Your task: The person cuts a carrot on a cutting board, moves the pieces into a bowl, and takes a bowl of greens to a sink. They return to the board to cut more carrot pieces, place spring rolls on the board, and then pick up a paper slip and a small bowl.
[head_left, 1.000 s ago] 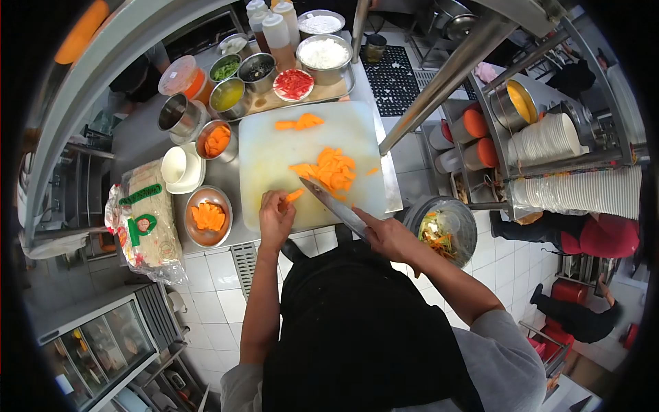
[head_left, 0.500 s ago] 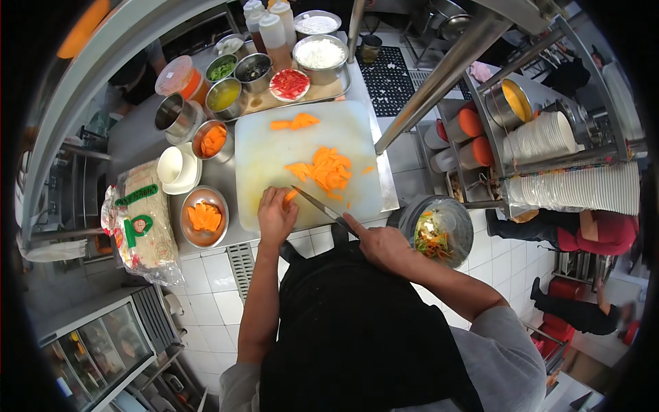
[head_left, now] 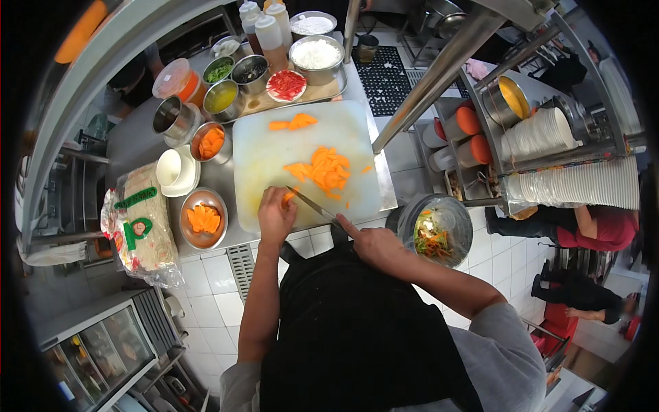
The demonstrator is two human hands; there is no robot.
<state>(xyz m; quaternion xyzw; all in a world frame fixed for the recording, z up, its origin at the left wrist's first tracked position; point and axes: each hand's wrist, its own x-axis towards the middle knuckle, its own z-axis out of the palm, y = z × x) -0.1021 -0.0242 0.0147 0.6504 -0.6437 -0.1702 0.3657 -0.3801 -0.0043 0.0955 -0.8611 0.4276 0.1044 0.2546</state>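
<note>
My right hand (head_left: 376, 244) is wrapped round the handle of a knife (head_left: 313, 205), its blade pointing left across the near part of a white cutting board (head_left: 261, 147). Under the curled fingers of my left hand (head_left: 276, 211) is a small piece of carrot (head_left: 287, 197), mostly covered; the blade's tip is right beside it. A pile of orange carrot slices (head_left: 327, 168) lies in the middle of the board, with a smaller group of carrot pieces (head_left: 295, 122) toward the far edge. Two metal bowls, a near one (head_left: 204, 240) and a farther one (head_left: 218, 154), hold more carrot pieces.
A bin with vegetable scraps (head_left: 461, 237) stands right of the board. Left are a plastic-wrapped package (head_left: 145, 240) and white bowls (head_left: 180, 187). Behind the board sit red strips (head_left: 286, 85), a bowl of white food (head_left: 316, 53) and squeeze bottles (head_left: 269, 33). A metal post (head_left: 429, 89) rises at right.
The knife and my right hand have shifted slightly left, the blade's tip staying by my left fingers. In the background at right, a person's arm and posture have changed.
</note>
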